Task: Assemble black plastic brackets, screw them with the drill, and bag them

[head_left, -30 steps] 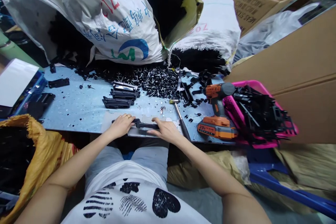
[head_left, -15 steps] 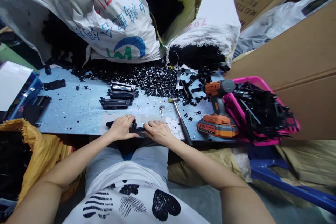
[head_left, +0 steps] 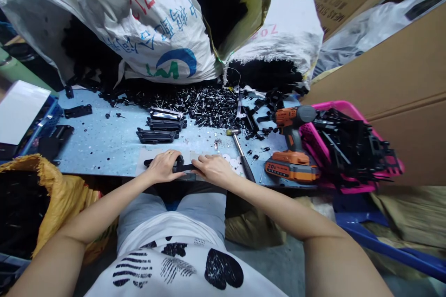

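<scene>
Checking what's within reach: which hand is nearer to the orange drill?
Right. The right hand rests on the black part, left of the orange drill; the left hand lies farther left.

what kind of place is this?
Probably a small hand-assembly workshop: woven sacks spilling black plastic parts, a heap of small black pieces on the blue bench, a cordless drill, and the left hand and right hand on a black part at the bench edge.
</scene>
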The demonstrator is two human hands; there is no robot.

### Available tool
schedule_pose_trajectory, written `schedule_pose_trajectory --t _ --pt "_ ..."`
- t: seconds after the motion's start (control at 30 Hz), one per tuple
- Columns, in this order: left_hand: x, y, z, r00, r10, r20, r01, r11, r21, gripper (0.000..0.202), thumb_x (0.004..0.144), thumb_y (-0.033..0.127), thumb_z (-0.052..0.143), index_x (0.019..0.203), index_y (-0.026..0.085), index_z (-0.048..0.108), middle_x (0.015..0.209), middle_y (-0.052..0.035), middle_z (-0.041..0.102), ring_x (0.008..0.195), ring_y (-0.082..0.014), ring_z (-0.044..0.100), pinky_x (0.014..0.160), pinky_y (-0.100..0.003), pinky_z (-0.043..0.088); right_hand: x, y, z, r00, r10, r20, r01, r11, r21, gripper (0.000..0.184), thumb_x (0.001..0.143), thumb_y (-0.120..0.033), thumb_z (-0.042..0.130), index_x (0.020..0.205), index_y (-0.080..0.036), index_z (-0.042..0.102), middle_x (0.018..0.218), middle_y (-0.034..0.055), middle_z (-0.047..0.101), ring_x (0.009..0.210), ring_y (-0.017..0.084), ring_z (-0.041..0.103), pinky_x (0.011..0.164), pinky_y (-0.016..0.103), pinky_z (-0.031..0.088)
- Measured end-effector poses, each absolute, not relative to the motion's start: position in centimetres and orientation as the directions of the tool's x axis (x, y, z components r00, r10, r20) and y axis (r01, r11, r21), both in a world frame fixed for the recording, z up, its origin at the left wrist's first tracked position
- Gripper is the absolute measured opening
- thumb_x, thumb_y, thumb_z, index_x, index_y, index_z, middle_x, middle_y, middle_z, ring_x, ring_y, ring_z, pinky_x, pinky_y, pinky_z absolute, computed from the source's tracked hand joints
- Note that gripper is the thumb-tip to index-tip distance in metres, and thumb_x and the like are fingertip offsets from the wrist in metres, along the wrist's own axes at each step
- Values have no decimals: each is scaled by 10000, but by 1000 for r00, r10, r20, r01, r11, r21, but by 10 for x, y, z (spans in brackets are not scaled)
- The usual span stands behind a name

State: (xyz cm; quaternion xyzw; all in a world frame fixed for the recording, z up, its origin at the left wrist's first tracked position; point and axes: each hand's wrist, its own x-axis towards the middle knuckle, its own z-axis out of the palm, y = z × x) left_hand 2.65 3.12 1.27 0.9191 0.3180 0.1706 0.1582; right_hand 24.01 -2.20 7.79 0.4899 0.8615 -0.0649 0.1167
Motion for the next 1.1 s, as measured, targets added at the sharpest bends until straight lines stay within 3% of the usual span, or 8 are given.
schedule_pose_trajectory --t 0.17,0.53,0.67,0.77,0.87,0.93,1.0,1.1 --pt "20 27 7 710 636 301 500 -757 421 383 795 383 592 1083 158 479 1018 -118 613 953 -247 602 794 -363 499 229 -27 83 -487 847 -213 866 500 9 348 986 -353 265 1099 -168 538 971 118 595 861 194 539 698 300 329" --pt "24 26 10 733 646 213 517 -732 443 412 812 530 547 995 161 546 929 -99 635 875 -231 617 733 -340 498 239 -13 75 -531 820 -213 840 543 -3 314 956 -421 369 1013 -175 557 909 89 605 821 191 548 671 287 316" --pt "31 40 19 768 598 229 476 -772 421 597 768 591 575 1165 150 504 1159 -143 584 1110 -280 529 906 -406 454 251 -18 43 -496 848 -184 867 494 -60 310 939 -428 416 999 -175 586 893 75 621 851 203 564 686 291 343" --pt "15 90 25 561 772 300 627 -632 454 439 875 465 479 1190 160 502 1217 -129 562 1161 -250 495 988 -400 395 259 -24 23 -477 872 -114 877 464 -123 254 927 -374 458 1009 -182 603 936 84 623 897 219 569 736 322 380" --pt "-25 157 28 79 973 217 863 -176 474 304 925 313 376 1129 155 537 1163 -137 581 1108 -239 528 946 -366 408 265 -29 15 -468 882 -56 869 448 -210 266 920 -395 464 1042 -205 602 974 96 620 910 225 576 756 346 416" --pt "-56 191 26 -188 971 146 892 107 439 310 909 255 371 1131 104 523 1171 -202 558 1107 -287 521 907 -402 408 267 -26 16 -467 884 -24 858 446 -256 303 921 -437 440 1052 -215 600 997 99 619 915 225 579 769 357 434" --pt "-77 209 21 -276 956 101 881 210 424 293 880 239 408 1071 58 539 1086 -248 578 1031 -326 553 839 -425 420 269 -16 20 -455 890 22 854 443 -273 326 931 -443 411 1058 -210 601 1021 105 619 930 225 579 789 362 443" --pt "-88 213 10 -264 962 72 878 209 430 224 834 206 472 986 68 563 992 -224 614 945 -311 583 798 -406 427 271 18 27 -395 913 105 871 408 -273 326 944 -402 389 1072 -192 603 1041 114 618 952 223 580 815 355 448"
